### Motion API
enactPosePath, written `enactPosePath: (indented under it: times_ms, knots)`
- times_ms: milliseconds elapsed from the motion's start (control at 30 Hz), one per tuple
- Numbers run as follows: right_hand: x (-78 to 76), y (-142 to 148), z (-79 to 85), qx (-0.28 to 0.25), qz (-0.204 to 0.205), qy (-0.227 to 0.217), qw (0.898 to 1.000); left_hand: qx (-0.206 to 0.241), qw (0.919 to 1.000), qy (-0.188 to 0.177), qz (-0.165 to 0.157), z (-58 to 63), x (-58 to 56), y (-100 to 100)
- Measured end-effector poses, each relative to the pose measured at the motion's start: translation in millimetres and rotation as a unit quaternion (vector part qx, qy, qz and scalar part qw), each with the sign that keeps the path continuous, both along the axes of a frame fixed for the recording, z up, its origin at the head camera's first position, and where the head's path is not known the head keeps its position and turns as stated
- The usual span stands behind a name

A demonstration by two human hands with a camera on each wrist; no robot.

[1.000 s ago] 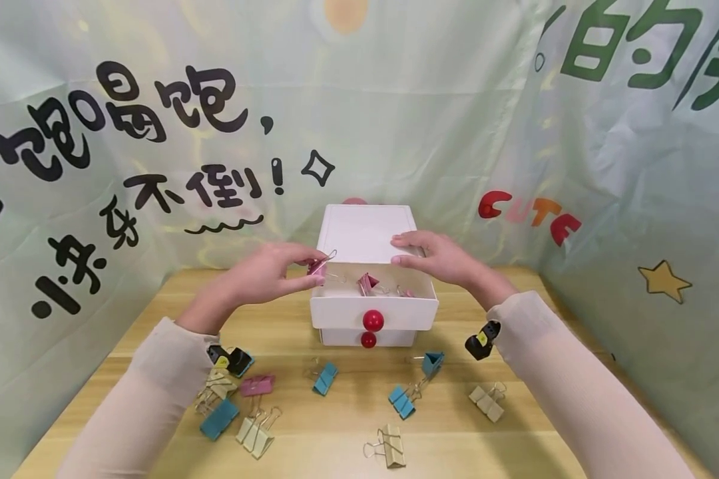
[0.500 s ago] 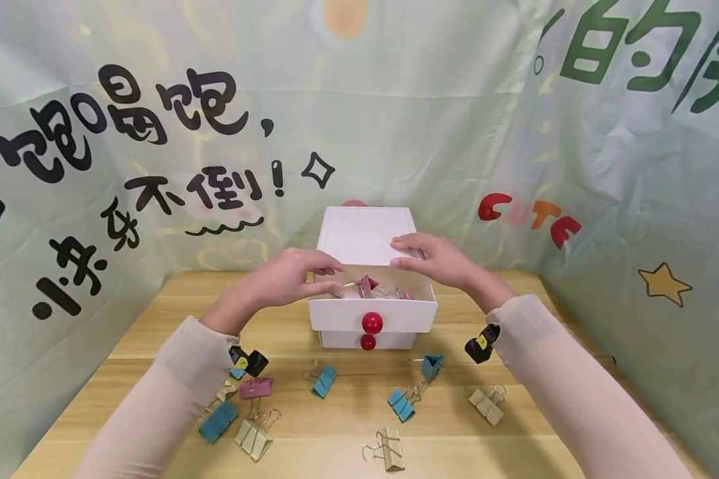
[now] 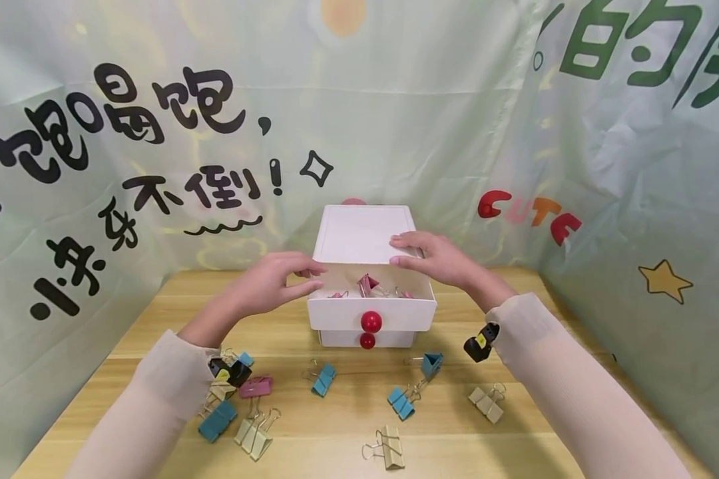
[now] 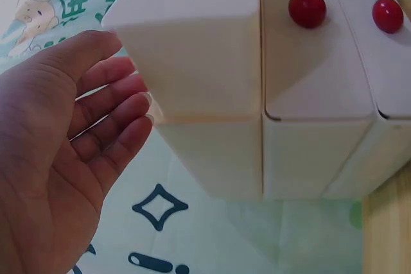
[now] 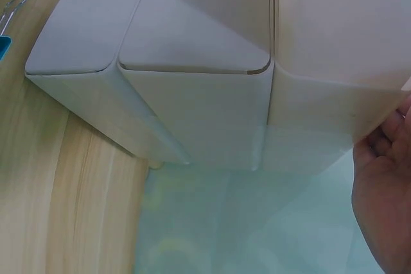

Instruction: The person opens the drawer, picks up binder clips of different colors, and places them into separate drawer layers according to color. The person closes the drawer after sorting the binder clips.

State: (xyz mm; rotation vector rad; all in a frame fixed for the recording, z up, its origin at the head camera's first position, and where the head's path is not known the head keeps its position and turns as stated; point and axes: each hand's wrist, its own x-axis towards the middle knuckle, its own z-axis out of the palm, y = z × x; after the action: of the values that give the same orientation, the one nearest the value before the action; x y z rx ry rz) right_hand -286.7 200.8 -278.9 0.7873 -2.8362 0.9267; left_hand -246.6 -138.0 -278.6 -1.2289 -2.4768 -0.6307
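A white box [image 3: 365,233] with red knobs stands on the table, its upper drawer [image 3: 335,313] pulled out. Inside that drawer lie a pink binder clip [image 3: 367,285] near the middle, another small pink clip [image 3: 404,293] at right and a pink clip [image 3: 338,295] at left, each partly hidden by the front wall. My left hand [image 3: 272,283] is beside the drawer's left edge, fingers loosely bent and holding nothing; in the left wrist view its fingertips are close to the box's side. My right hand [image 3: 440,256] rests on the box top's right front corner.
Several binder clips lie in front of the box: a blue clip [image 3: 323,380], a pink clip [image 3: 255,387], a cream clip [image 3: 391,448] and others. A printed cloth [image 3: 395,133] hangs behind and around the wooden table [image 3: 311,426].
My left hand has let go of a pink binder clip over the drawer's left side and drawn back left; that clip now lies inside. My right hand has stayed in place.
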Motion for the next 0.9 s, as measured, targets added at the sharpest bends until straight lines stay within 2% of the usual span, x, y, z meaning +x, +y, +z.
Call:
enactPosePath:
  times_ms: [333,533,900]
  knots:
    - [-0.5,-0.5,1.0,-0.006,-0.001,-0.005,1.000,0.011,0.9998,0.013,0.013,-17.4,4.4,-27.0]
    - [-0.3,-0.2,0.8,-0.007,-0.003,-0.004,1.000,-0.021,0.9989,-0.009,0.041,-29.2,11.6,-38.5]
    - [-1.3,-0.4,-2.0,-0.012,-0.004,-0.002,1.000,-0.058,0.9969,-0.035,0.039,-57.0,22.4,-51.8]
